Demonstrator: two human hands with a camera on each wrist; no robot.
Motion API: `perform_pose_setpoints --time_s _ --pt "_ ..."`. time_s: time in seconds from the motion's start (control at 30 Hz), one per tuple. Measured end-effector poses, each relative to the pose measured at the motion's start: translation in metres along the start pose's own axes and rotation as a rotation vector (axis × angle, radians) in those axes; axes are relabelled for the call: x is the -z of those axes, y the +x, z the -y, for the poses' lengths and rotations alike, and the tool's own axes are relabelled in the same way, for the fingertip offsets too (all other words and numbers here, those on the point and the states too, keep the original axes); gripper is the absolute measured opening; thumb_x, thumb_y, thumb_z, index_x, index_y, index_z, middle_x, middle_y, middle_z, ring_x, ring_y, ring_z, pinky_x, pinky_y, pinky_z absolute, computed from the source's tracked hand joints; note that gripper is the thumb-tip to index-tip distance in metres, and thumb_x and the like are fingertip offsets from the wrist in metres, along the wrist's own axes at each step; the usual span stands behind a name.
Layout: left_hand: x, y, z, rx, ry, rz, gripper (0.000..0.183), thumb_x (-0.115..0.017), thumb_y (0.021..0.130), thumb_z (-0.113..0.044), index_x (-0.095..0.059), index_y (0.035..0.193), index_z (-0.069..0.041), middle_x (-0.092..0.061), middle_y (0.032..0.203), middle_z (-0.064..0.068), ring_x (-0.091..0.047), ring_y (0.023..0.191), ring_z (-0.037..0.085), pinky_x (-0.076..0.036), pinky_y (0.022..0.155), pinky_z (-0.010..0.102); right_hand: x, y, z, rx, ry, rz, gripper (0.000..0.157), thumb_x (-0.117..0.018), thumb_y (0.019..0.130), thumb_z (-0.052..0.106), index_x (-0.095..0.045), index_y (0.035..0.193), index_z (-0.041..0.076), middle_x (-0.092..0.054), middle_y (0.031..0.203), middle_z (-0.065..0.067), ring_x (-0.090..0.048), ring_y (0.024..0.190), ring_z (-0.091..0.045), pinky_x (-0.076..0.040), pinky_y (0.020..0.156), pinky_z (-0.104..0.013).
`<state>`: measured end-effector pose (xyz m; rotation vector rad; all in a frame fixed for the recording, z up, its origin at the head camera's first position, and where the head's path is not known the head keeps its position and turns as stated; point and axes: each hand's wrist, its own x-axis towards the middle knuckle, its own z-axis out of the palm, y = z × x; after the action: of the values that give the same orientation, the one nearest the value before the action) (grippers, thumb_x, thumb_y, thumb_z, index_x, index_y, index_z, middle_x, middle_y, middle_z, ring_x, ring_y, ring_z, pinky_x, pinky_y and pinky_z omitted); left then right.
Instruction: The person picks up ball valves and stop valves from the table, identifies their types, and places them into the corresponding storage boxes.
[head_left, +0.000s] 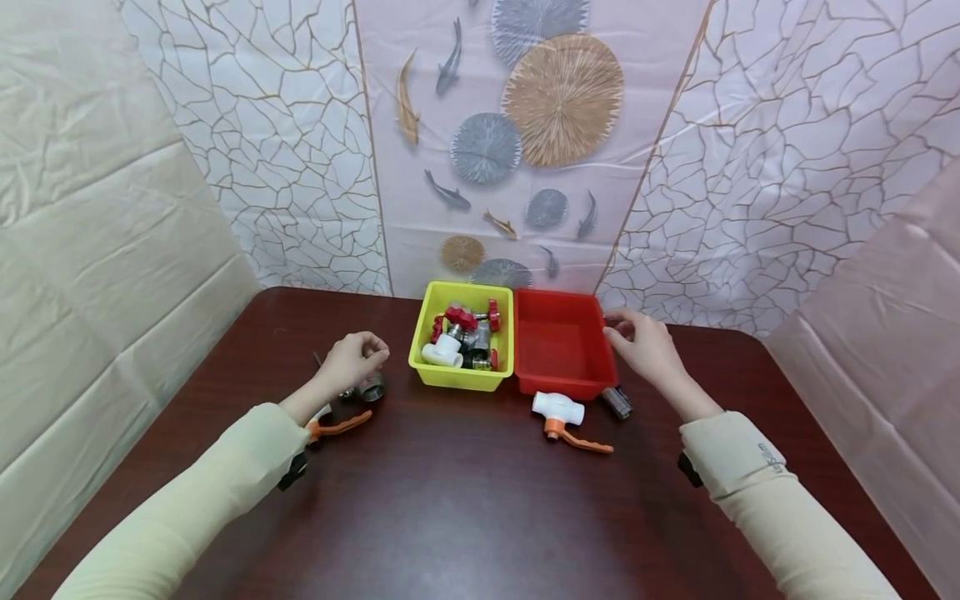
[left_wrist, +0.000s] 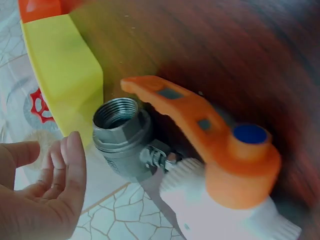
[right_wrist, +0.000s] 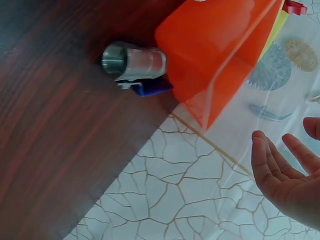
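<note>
My left hand (head_left: 347, 365) hovers over the left of the table, holding nothing, its thumb apart from its loosely bent fingers in the left wrist view. Just beyond those fingertips is a steel ball valve (left_wrist: 122, 137) with a threaded mouth. Beside it lies a white plastic ball valve (left_wrist: 240, 215) with an orange lever. My right hand (head_left: 647, 348), also holding nothing, is at the right side of the red bin (head_left: 564, 385), fingers relaxed. A metal valve (right_wrist: 135, 62) with a blue handle lies against that bin. Another white ball valve (head_left: 558, 407) with an orange lever lies in front.
Left of the red bin, and right beside it, stands a yellow bin (head_left: 459, 379) with several fittings inside, including red-handled valves (head_left: 461, 317) and a white elbow (head_left: 442, 352). The dark wooden table (head_left: 450, 492) ends at a patterned curtain (head_left: 300, 150) behind.
</note>
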<state>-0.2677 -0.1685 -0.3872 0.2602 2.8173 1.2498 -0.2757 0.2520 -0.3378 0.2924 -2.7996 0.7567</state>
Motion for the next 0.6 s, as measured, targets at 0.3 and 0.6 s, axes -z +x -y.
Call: perform_pose_setpoints --time_s 0.3,0.6 --pt "-0.005 -0.01 0.014 -0.24 0.008 -0.093 0.012 -0.054 0.095 -0.011 -0.06 0.104 -0.006 -0.064 0.092 0.017 -0.059 0.072 0.017 -0.049 0.062 0.026 -0.002 -0.016 -0.014 -0.001 0.066 -0.088 0.029 -0.053 0.094 0.013 -0.06 0.117 -0.004 -0.065 0.102 -0.028 -0.064 0.089 -0.039 -0.051 0.077 -0.051" --pt "-0.004 -0.017 0.019 -0.442 0.213 -0.161 0.011 -0.058 0.092 -0.01 -0.064 0.102 -0.009 -0.065 0.096 0.006 -0.056 0.074 0.011 -0.05 0.065 0.027 -0.016 -0.022 -0.028 -0.042 0.152 -0.128 0.024 -0.055 0.093 0.01 -0.062 0.111 -0.004 -0.067 0.094 -0.026 -0.065 0.071 -0.02 -0.047 0.058 -0.021"
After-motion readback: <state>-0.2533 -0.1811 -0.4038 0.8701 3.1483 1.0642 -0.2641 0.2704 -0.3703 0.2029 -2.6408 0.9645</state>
